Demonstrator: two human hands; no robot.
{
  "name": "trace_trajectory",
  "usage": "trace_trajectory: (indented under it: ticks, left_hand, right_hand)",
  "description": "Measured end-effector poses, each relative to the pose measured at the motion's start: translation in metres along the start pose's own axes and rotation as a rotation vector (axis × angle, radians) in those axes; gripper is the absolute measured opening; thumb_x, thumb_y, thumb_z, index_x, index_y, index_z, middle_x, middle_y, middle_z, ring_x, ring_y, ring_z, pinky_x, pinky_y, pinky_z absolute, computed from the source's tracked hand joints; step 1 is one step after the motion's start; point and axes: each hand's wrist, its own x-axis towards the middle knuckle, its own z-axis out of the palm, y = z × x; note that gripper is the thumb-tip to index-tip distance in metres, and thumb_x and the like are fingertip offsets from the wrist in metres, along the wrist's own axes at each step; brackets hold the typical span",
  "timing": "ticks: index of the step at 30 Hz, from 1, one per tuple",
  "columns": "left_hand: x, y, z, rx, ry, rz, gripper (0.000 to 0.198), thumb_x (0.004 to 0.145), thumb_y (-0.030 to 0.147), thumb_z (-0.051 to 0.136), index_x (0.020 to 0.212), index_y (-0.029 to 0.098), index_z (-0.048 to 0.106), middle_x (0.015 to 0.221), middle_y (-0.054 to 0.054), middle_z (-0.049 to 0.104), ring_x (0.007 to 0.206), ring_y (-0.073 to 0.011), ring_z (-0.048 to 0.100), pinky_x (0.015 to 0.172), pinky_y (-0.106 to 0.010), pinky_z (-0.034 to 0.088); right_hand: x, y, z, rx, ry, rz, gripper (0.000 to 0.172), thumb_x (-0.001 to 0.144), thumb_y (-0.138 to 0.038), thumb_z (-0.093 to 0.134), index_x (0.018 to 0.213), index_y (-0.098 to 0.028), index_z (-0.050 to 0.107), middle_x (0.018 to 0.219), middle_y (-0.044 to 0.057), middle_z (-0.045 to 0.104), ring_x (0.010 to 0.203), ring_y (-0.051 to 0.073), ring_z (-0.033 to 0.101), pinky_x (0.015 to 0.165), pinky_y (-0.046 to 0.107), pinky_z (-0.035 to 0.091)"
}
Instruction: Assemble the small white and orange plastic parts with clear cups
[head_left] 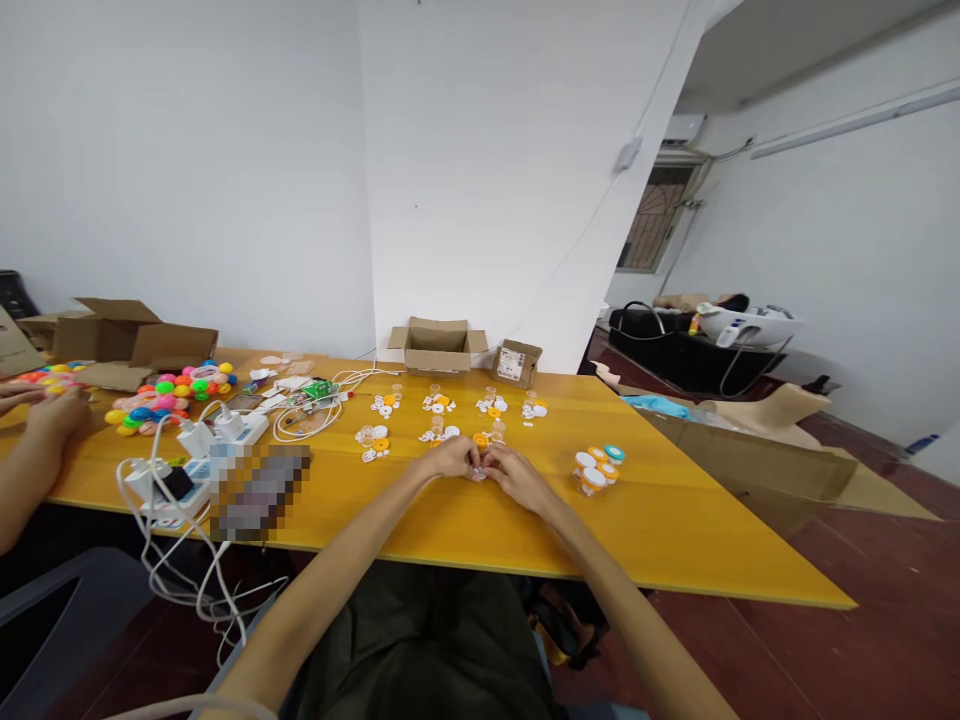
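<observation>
My left hand [454, 458] and my right hand [514, 474] meet over the front middle of the table, fingertips pinched close together. Between them is a small whitish piece [478, 472], too small to name and partly hidden by the fingers. Just beyond my hands lie several little groups of white and orange round plastic parts [493, 409] with clear cups, set out in two rows. An orange disc [481, 440] shows right above my fingertips. Off to the right of my right hand stands a cluster of small clear jars [592, 482] with white, orange and teal lids.
At the back stand an open cardboard box [437, 362] and a smaller box [517, 363]. Left are a power strip [199, 480] with white cables, a blurred-out dark item [262, 492] and colourful balls [161, 398]. Another person's hands [60, 410] work at the far left.
</observation>
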Motion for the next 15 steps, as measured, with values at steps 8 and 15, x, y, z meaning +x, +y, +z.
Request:
trace_trajectory:
  ticks: [8,15]
  left_hand:
    - [-0.0004,-0.0004,0.0001,-0.024,-0.006,-0.041,0.006,0.065,0.015,0.076,0.066,0.016,0.071,0.063,0.003,0.065,0.063,-0.0107,0.053,0.064,-0.022,0.040]
    - [-0.0003,-0.0077,0.0024,-0.045,0.021,-0.018,0.008,0.064,0.015,0.075,0.070,0.017,0.070,0.070,0.002,0.068,0.069,-0.0132,0.059,0.068,-0.023,0.043]
  right_hand:
    - [-0.0017,0.0039,0.0033,0.019,0.029,0.006,0.007,0.083,-0.020,0.056,0.078,-0.023,0.059,0.087,0.004,0.065,0.085,0.021,0.062,0.080,0.034,0.050]
    - [-0.0042,0.0076,0.0065,-0.051,0.167,0.083,0.008,0.084,-0.022,0.051,0.078,-0.024,0.056,0.085,0.003,0.064,0.080,0.020,0.062,0.078,0.033,0.050]
